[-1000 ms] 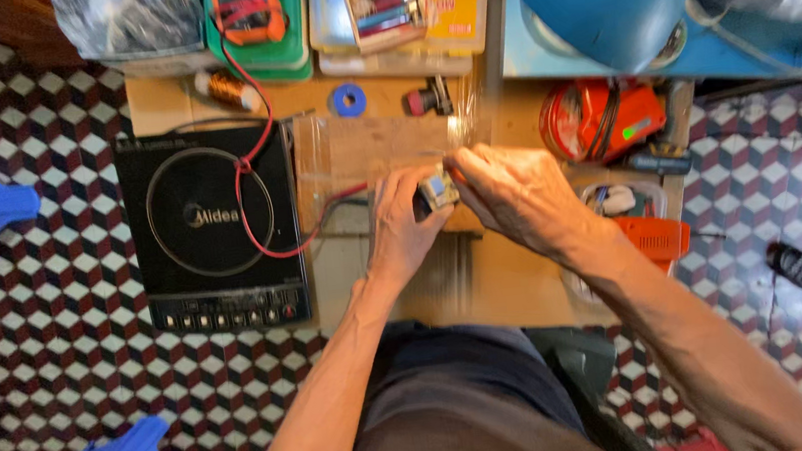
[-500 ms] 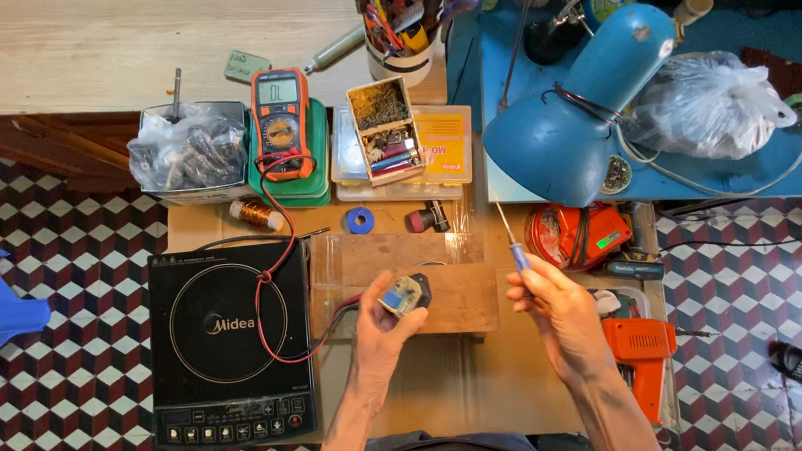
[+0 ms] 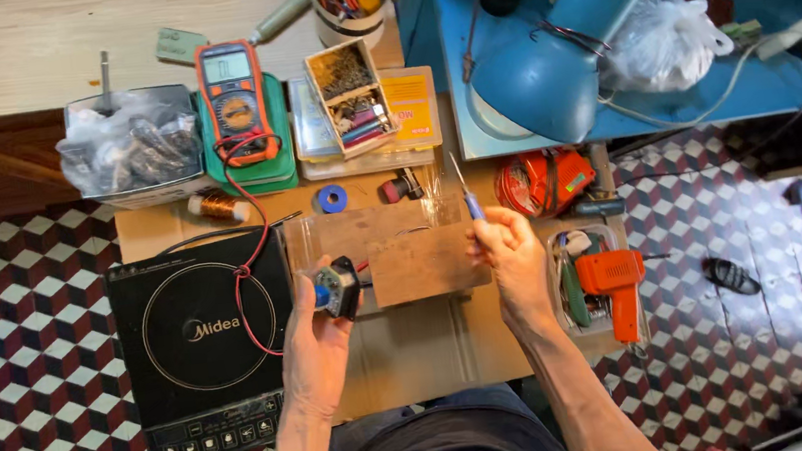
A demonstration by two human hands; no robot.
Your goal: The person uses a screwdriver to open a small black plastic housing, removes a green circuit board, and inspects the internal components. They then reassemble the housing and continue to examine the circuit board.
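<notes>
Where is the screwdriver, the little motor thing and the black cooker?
Screwdriver (image 3: pixel 466 198), head view: on the blue handle, above the right hand (image 3: pixel 516 263).
Small motor part (image 3: pixel 336 288), head view: on its dark body, held in the left hand (image 3: pixel 319 341).
Black induction cooker (image 3: pixel 196 350), head view: on its glass top.

Left hand grips small motor, dark matt plastic with blue part. Right hand holds screwdriver: thin shiny metal shaft, blue plastic handle. Wood block matt, rough-grained. Cooktop glossy black glass. Lamp smooth glossy blue metal. Drill orange plastic. Bags crinkly clear plastic. Tabletop pale matt wood.
</notes>
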